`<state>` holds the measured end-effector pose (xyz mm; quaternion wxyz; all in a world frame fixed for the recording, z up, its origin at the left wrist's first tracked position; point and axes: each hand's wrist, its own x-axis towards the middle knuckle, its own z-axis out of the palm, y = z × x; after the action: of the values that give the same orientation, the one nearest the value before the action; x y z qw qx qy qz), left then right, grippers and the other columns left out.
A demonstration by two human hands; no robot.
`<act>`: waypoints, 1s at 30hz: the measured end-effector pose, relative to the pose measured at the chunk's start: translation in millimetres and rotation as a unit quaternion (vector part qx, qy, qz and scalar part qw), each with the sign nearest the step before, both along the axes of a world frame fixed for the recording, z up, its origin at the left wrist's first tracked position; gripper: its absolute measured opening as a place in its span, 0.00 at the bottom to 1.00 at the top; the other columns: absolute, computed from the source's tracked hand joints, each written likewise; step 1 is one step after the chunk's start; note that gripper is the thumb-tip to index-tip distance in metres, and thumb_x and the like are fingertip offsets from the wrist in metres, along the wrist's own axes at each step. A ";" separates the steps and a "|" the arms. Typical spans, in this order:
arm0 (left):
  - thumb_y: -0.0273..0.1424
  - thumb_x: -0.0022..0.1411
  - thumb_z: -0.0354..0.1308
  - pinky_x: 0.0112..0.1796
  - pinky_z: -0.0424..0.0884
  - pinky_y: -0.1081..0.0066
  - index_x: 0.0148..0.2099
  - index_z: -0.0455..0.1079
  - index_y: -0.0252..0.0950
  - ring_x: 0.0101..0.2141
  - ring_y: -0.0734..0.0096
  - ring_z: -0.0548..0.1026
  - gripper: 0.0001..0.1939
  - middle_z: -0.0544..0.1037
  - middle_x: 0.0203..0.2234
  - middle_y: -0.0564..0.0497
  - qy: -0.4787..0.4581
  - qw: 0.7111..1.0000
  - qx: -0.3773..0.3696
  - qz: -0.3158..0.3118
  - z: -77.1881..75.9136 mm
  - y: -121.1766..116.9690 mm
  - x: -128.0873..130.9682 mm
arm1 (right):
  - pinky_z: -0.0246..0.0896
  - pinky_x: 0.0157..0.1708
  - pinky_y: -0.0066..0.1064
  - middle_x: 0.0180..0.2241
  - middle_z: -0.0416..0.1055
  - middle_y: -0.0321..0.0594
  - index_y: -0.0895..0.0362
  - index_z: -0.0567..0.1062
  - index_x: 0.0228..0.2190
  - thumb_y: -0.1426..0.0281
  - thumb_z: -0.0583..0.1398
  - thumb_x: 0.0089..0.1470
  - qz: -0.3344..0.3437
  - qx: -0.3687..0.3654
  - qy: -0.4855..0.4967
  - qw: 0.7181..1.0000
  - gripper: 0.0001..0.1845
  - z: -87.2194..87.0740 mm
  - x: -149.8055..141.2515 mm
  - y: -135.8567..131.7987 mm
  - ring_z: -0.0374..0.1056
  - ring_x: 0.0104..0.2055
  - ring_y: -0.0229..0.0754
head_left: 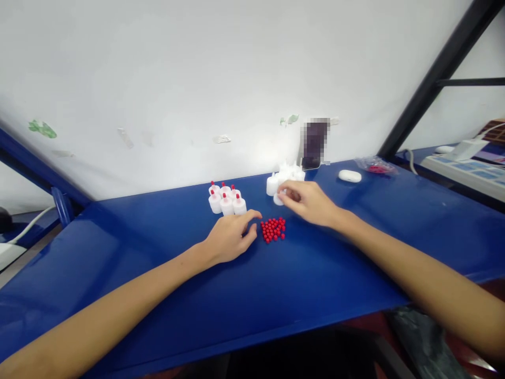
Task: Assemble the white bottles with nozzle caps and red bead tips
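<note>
My left hand (232, 237) hovers just left of a cluster of small red caps (272, 229), thumb and forefinger apart with nothing between them. Behind that hand stand several white squeeze bottles with red tips (226, 203), upright in two rows. My right hand (307, 201) has its fingers closed around a white bottle (278, 199), whose upper part the fingers hide. Just past the right hand, more white bottles with uncapped white nozzles (272, 184) stand bunched together, partly covered by it.
A phone with a blurred screen (314, 145) leans on the wall. A white oval case (349, 176) and a clear plastic bag with red bits (376, 166) lie to the right. The blue table (252, 316) ends at its front edge; dark metal posts (426, 89) rise at the right.
</note>
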<state>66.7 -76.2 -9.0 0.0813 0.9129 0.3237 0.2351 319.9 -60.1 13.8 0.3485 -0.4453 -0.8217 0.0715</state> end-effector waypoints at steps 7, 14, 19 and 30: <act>0.29 0.70 0.46 0.31 0.65 0.72 0.54 0.70 0.38 0.30 0.71 0.73 0.15 0.75 0.33 0.50 0.058 0.998 -0.006 -0.015 -0.8 6.4 -2.3 | 0.56 0.31 0.30 0.27 0.74 0.38 0.57 0.73 0.49 0.63 0.55 0.62 -0.029 -0.105 -0.112 0.988 0.18 -10.8 -0.1 5.8 0.67 0.28 0.40; 0.30 0.69 0.49 0.29 0.62 0.73 0.49 0.71 0.37 0.27 0.72 0.69 0.11 0.72 0.27 0.54 0.046 0.999 -0.020 -0.020 -0.2 6.4 -1.5 | 0.58 0.31 0.31 0.30 0.75 0.43 0.60 0.75 0.47 0.63 0.57 0.59 -0.032 -0.105 -0.159 0.981 0.18 -14.2 3.8 9.1 0.68 0.29 0.43; 0.30 0.69 0.50 0.29 0.61 0.73 0.45 0.70 0.37 0.26 0.73 0.68 0.09 0.70 0.24 0.56 0.033 0.999 -0.036 -0.015 -0.1 7.4 -2.1 | 0.60 0.33 0.34 0.42 0.75 0.48 0.57 0.76 0.43 0.56 0.57 0.60 -0.067 -0.023 -0.179 0.981 0.19 -15.7 3.0 8.3 0.71 0.36 0.46; 0.27 0.68 0.54 0.28 0.62 0.76 0.46 0.68 0.36 0.22 0.79 0.64 0.06 0.68 0.22 0.58 -0.153 0.982 0.094 -0.059 -3.9 -6.2 0.4 | 0.69 0.33 0.35 0.44 0.78 0.44 0.56 0.73 0.48 0.67 0.62 0.55 0.051 0.198 0.048 0.978 0.18 -6.9 -18.6 -21.5 0.72 0.30 0.40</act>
<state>67.2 -82.4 -12.9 0.0574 0.8874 0.2290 0.3959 301.3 -81.6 6.9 0.4642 -0.3209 -0.8238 -0.0534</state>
